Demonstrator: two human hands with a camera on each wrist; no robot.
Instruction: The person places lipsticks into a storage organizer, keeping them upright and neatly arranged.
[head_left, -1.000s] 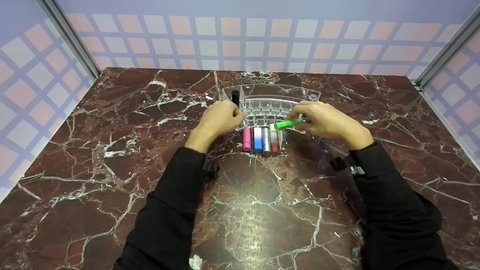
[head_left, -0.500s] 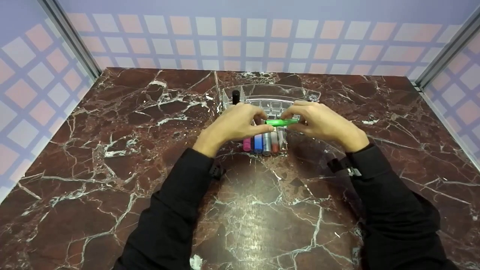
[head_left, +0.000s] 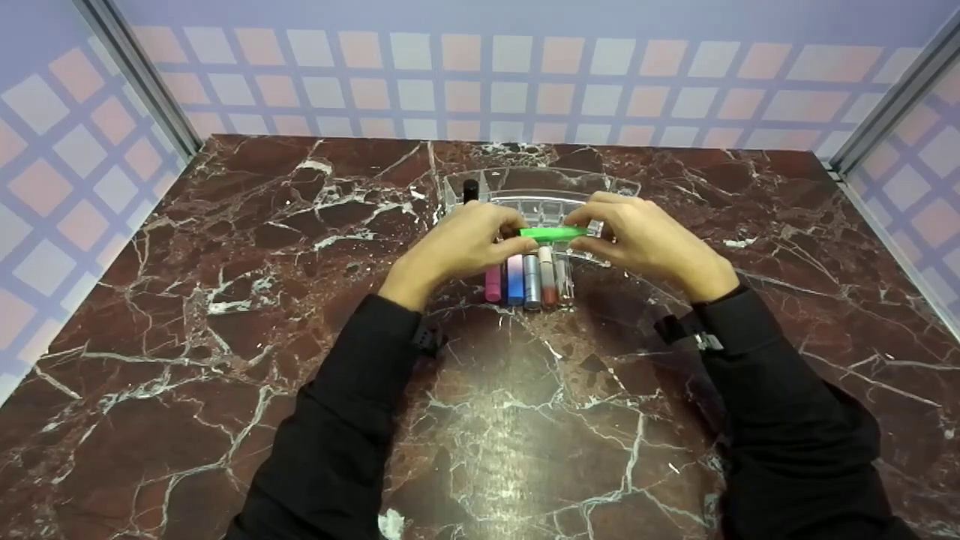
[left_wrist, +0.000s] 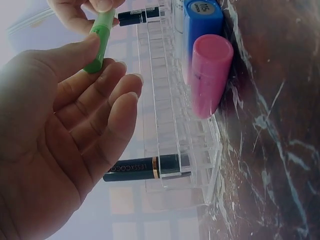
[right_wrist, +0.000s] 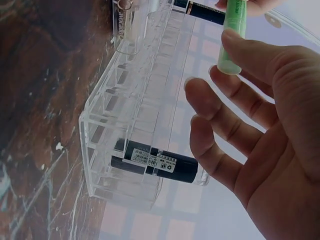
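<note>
Both hands hold a green lipstick-like tube (head_left: pixel 553 234) lengthwise between them, above the front of a clear acrylic organizer (head_left: pixel 525 180). The left hand (head_left: pixel 466 240) pinches its left end with thumb and fingers. At the other end, the right hand (head_left: pixel 641 240) pinches the paler part; its other fingers are spread loosely in the right wrist view. Below the hands, a row of cosmetic tubes lies on the table: a pink one (head_left: pixel 493 286), a blue-and-white one (head_left: pixel 515 289), a silver one (head_left: pixel 532 283), a white-to-brown one (head_left: pixel 548 281) and a clear one (head_left: pixel 564 281).
A black tube with a gold band (left_wrist: pixel 142 168) stands in the organizer's left end compartment. Another black tube with a white label (right_wrist: pixel 155 161) stands at its right end. Patterned panels (head_left: pixel 495 82) enclose the marble table (head_left: pixel 225 375) at the back and sides.
The left hand has moved right from the organizer's left side and taken the green tube's free end. Both hands have then raised the tube slightly away from the body and levelled it.
</note>
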